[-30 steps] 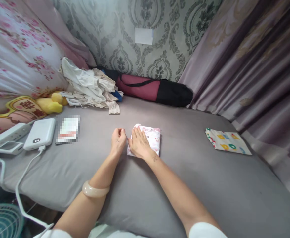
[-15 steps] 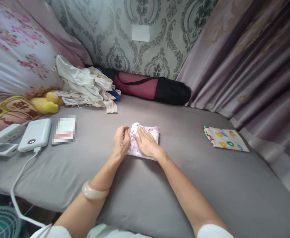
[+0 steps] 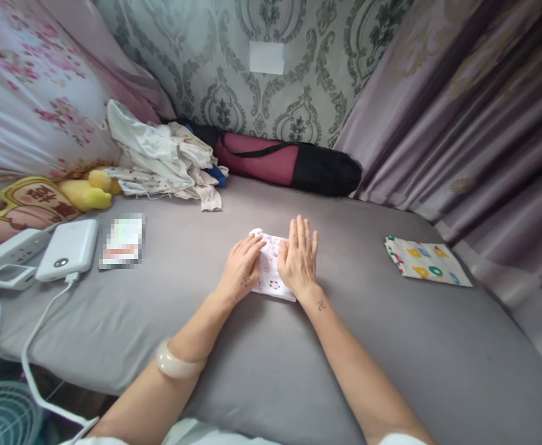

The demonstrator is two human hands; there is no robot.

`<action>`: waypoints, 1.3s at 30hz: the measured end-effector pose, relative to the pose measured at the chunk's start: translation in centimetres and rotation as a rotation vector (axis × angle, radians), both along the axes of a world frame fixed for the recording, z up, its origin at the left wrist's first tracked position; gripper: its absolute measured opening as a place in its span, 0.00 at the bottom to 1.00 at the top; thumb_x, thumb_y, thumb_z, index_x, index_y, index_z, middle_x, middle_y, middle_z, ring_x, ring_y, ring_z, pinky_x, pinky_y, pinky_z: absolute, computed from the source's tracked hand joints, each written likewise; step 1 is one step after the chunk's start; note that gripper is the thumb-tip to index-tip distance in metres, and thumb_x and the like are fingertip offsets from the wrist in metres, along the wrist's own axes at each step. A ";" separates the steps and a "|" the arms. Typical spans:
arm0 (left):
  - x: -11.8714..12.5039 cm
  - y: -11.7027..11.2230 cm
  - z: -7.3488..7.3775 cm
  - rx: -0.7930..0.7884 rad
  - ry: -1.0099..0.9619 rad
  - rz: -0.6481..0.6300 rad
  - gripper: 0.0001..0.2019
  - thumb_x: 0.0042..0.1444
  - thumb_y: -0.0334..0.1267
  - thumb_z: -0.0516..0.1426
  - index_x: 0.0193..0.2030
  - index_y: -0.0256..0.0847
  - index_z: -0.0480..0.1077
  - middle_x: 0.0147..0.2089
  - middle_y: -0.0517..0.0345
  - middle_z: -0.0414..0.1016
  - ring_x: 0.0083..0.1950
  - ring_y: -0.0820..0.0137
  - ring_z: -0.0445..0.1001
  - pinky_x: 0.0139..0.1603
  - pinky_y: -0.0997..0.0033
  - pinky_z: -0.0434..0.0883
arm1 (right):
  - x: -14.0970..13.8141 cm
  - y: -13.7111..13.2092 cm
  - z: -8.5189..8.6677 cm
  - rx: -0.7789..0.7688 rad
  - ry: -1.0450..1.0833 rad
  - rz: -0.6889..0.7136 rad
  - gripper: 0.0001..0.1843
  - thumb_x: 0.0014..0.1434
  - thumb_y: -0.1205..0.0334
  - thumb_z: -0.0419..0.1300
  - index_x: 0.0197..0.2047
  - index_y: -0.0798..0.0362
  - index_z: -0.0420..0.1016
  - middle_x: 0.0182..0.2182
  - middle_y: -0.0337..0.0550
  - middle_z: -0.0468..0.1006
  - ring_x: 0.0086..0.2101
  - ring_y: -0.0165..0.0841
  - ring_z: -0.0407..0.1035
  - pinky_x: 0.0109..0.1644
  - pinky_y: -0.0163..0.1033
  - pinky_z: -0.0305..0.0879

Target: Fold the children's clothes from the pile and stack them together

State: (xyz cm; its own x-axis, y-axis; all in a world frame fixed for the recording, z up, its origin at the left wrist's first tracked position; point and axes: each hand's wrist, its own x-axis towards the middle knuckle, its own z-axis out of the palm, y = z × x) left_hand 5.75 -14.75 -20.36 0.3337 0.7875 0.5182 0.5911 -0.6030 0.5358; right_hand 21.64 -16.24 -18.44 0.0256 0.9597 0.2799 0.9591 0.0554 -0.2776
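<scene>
A small folded white cloth with pink flowers (image 3: 269,275) lies in the middle of the grey bed sheet (image 3: 261,364). My left hand (image 3: 241,269) rests flat on its left part, fingers stretched forward. My right hand (image 3: 298,256) lies flat on its right part, fingers straight and close together. Only a narrow strip of the cloth shows between the two hands. A pale bangle (image 3: 177,366) sits on my left forearm.
A folded cloth with coloured rings (image 3: 426,262) lies at the right. A pile of pale clothes (image 3: 159,161) and a maroon and black bag (image 3: 289,164) sit at the back. A power bank (image 3: 68,250), cable and power strip (image 3: 2,252) lie at the left edge, by a yellow plush toy (image 3: 85,191).
The cloth has been folded narrower. My left hand opened from a pinch and now lies flat on it; my right hand shifted to the right part and flattened.
</scene>
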 end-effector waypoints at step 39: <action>6.5 0.9 9.8 0.135 -0.194 -0.216 0.25 0.57 0.31 0.54 0.61 0.47 0.62 0.56 0.53 0.75 0.59 0.63 0.68 0.61 0.60 0.61 | 5.9 -0.7 4.5 -0.450 1.945 0.126 0.18 0.66 0.53 0.48 0.39 0.55 0.74 0.36 0.50 0.82 0.35 0.36 0.78 0.40 0.41 0.74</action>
